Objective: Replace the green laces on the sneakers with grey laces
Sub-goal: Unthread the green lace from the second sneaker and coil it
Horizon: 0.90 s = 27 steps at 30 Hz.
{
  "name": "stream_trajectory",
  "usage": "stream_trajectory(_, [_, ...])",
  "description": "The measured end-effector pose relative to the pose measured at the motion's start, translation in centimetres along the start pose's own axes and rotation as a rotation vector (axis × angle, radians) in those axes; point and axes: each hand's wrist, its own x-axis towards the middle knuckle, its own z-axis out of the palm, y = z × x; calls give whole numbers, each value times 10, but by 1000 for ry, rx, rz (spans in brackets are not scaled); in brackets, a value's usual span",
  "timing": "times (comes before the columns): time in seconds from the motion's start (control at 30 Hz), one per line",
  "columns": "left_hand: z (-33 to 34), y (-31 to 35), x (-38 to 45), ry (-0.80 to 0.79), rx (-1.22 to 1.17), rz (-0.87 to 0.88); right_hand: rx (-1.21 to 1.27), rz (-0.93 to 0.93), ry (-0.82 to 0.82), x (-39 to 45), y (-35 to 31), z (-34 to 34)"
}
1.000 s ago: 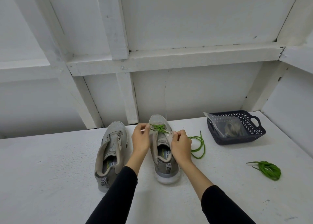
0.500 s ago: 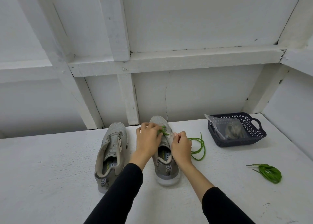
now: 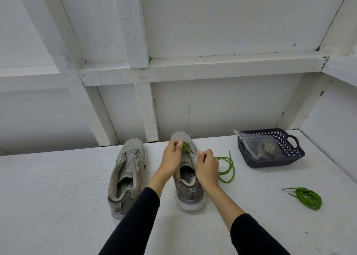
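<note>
Since a second ago my left hand (image 3: 172, 159) went up to pinch the green lace (image 3: 186, 148); right hand (image 3: 206, 166) grips the shoe's (image 3: 190, 193) flap. Unlacing step; next I pull lace from the eyelets.

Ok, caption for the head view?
Both hands unthread the green lace from the right sneaker.

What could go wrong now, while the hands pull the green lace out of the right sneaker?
1. The left hand pulls the green lace while the right hand only pinches the right sneaker's eyelet flap; the sneaker may slide or tip.
2. The freed lace length lies looped beside the sneaker and may tangle.
</note>
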Motion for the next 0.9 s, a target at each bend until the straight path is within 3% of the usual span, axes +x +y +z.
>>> stream_trajectory(0.1, [-11, 16, 2, 98, -413, -6, 12, 3, -8, -1, 0, -2])
stream_trajectory(0.17, [-22, 26, 5, 143, -481, 33, 19, 3, -7, -1, -1, -2])
stream_trajectory(0.27, [-33, 31, 5, 150, -78, 155, 28, 5, -2, 0, 2, 1])
stream_trajectory(0.4, [-30, 11, 9, -67, 521, 254, 30, 9, -1, -1, 2, 1])
stream_trajectory(0.47, [-23, 1, 11, -98, 787, 247, 23, 10, 2, -1, 1, 0])
stream_trajectory(0.53, [-16, -5, 9, -55, 976, 261, 17, 11, 6, -1, 0, 0])
stream_trajectory(0.6, [-11, -10, 9, -4, 998, 273, 20, 9, 9, -1, 1, 1])
stream_trajectory(0.67, [-7, -12, 9, 15, 845, 228, 23, 12, 10, 0, 1, 1])
stream_trajectory(0.77, [-8, -12, 10, 0, 434, 99, 20, 9, 17, 1, 2, 2])
stream_trajectory(0.9, [-18, 0, 5, 68, -384, -91, 56, 9, 12, 1, 2, 1])
